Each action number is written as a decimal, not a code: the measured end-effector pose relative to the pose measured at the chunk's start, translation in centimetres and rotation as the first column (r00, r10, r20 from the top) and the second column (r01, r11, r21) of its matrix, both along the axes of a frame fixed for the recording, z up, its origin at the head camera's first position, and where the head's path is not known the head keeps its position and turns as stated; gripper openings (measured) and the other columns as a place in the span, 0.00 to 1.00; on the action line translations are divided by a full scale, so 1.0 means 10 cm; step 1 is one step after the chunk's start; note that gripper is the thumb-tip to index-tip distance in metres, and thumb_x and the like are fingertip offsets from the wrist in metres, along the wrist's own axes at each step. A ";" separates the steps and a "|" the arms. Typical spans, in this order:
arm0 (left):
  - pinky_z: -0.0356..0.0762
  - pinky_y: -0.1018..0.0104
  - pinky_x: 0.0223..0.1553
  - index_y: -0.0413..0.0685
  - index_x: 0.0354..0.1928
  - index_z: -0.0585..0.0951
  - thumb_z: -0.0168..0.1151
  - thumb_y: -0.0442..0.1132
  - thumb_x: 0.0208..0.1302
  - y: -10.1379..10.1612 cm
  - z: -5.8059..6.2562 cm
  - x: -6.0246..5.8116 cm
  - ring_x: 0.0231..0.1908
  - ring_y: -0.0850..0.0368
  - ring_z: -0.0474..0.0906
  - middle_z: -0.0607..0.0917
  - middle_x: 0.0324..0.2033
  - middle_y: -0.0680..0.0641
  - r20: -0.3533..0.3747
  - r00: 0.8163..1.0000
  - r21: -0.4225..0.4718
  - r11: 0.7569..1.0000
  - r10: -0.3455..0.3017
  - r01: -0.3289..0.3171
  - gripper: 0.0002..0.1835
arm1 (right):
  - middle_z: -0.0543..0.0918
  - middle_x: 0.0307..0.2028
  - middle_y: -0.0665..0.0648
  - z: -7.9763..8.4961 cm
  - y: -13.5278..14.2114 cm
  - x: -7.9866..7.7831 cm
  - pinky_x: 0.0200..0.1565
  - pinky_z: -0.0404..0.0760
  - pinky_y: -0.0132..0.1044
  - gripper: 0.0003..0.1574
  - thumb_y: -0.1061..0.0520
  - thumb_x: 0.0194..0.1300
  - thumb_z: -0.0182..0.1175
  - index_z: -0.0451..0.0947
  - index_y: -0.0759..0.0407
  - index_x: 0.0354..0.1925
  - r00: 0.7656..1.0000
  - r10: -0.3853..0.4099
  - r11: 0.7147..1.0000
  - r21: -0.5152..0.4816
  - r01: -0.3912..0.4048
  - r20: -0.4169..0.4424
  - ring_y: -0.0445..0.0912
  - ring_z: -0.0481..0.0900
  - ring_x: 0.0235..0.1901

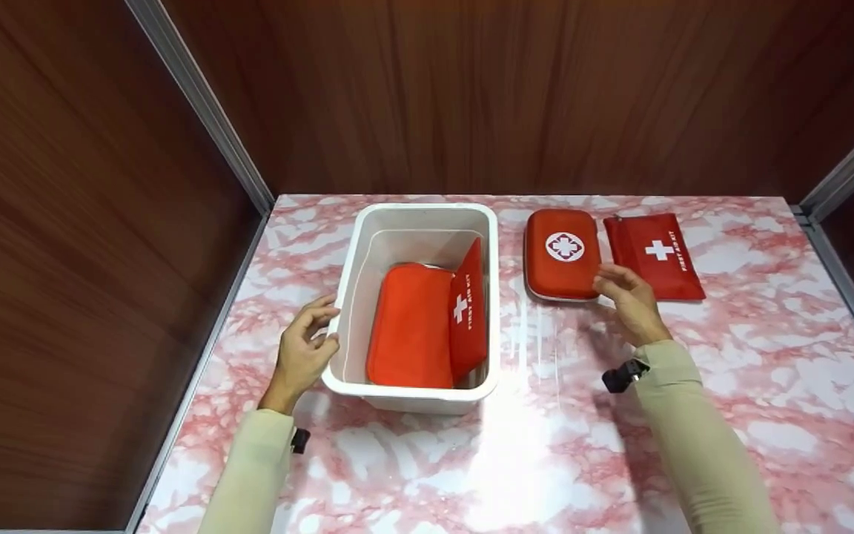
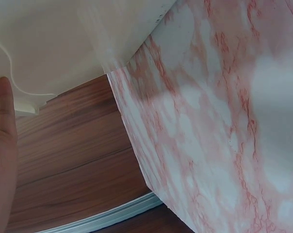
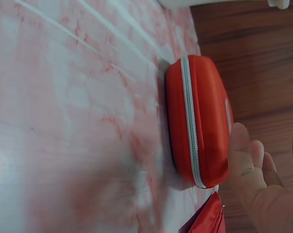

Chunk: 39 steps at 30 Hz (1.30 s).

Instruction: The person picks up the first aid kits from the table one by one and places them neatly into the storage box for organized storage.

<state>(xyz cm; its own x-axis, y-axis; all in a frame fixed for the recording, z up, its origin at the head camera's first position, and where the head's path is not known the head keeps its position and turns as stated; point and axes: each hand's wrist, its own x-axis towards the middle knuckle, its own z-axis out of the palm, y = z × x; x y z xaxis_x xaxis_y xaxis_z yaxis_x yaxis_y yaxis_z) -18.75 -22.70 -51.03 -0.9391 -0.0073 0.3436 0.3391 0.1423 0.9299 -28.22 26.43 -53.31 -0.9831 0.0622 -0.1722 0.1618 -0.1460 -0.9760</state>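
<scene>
My left hand (image 1: pixel 304 347) is at the left rim of a white plastic bin (image 1: pixel 493 311), fingertips right at the edge. In the left wrist view one straight finger (image 2: pixel 5 104) lies against the bin's outer wall. Inside the bin, an orange-red case (image 1: pixel 411 334) lies flat, and a red first aid pouch (image 1: pixel 469 337) leans upright against the right wall. Right of the bin sits a zipped red first aid case (image 1: pixel 545 278) with a round white emblem. My right hand (image 1: pixel 636 308) is at its near right corner, fingers loosely bent, holding nothing.
A flat red first aid pouch (image 1: pixel 668 274) lies right of the zipped case, behind my right hand. The table (image 1: pixel 545 460) has a pink-and-white marbled top. Brown wood-look panels (image 1: pixel 471 96) with metal edging stand at the back and both sides.
</scene>
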 end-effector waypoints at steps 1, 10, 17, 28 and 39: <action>0.79 0.71 0.42 0.23 0.50 0.77 0.52 0.15 0.54 0.00 0.00 0.00 0.52 0.51 0.77 0.72 0.62 0.29 -0.001 1.000 -0.002 1.000 0.003 -0.003 0.19 | 0.76 0.49 0.48 0.00 0.00 -0.01 0.48 0.80 0.34 0.14 0.60 0.70 0.60 0.75 0.49 0.53 1.000 -0.004 1.000 0.000 0.004 0.006 0.41 0.73 0.49; 0.80 0.71 0.42 0.22 0.50 0.76 0.51 0.14 0.53 0.00 0.00 0.00 0.50 0.54 0.78 0.71 0.62 0.29 0.004 1.000 0.015 1.000 -0.002 0.002 0.20 | 0.73 0.52 0.53 -0.03 0.03 -0.03 0.51 0.81 0.37 0.13 0.63 0.70 0.59 0.75 0.51 0.50 0.999 -0.031 0.997 -0.074 0.033 0.037 0.45 0.74 0.51; 0.79 0.71 0.42 0.22 0.49 0.76 0.51 0.14 0.54 0.01 0.01 0.00 0.51 0.54 0.77 0.70 0.62 0.26 0.009 1.000 0.016 1.000 0.007 -0.007 0.19 | 0.71 0.54 0.56 -0.07 0.03 -0.05 0.57 0.78 0.43 0.21 0.63 0.71 0.58 0.70 0.63 0.61 0.999 -0.028 0.996 -0.081 0.031 0.033 0.45 0.73 0.53; 0.79 0.72 0.42 0.22 0.49 0.76 0.51 0.14 0.54 0.00 0.01 0.01 0.51 0.55 0.77 0.71 0.63 0.29 0.013 1.000 0.009 1.000 0.006 -0.006 0.19 | 0.72 0.53 0.52 -0.12 0.06 -0.11 0.61 0.69 0.62 0.30 0.57 0.71 0.58 0.65 0.61 0.68 0.995 -0.038 0.993 0.114 0.027 0.094 0.69 0.70 0.58; 0.78 0.73 0.41 0.23 0.50 0.77 0.53 0.14 0.53 0.01 0.02 0.02 0.50 0.55 0.77 0.72 0.63 0.30 0.025 1.000 0.009 1.000 0.016 -0.017 0.19 | 0.67 0.64 0.60 -0.14 0.10 -0.17 0.53 0.79 0.52 0.33 0.55 0.71 0.60 0.65 0.58 0.71 0.986 -0.056 0.982 0.186 0.027 0.156 0.67 0.74 0.54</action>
